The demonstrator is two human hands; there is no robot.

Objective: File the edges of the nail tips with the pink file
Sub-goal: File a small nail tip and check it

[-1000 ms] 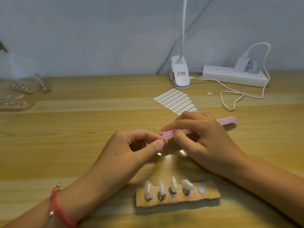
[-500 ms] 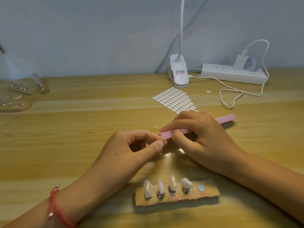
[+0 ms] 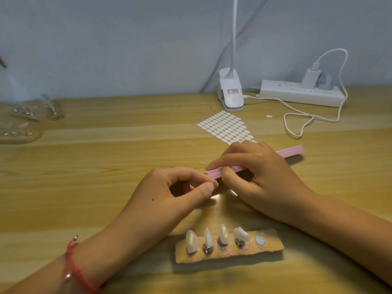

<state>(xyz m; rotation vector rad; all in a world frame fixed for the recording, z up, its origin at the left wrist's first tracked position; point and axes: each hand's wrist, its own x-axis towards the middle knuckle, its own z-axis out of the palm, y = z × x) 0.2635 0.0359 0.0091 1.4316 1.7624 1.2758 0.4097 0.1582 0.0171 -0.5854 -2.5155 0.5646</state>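
A long, flat pink nail file with a pale stripe along its edge lies almost level, slanting from near left to far right. The right hand grips its middle. Its left end meets a small greyish nail tip pinched in the left hand. Nearer, four pale pointed nail tips stand in a row on a cardboard strip.

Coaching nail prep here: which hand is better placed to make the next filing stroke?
Right. The right hand grips the pink file, its end at the left hand, which pinches something small, likely a nail tip.
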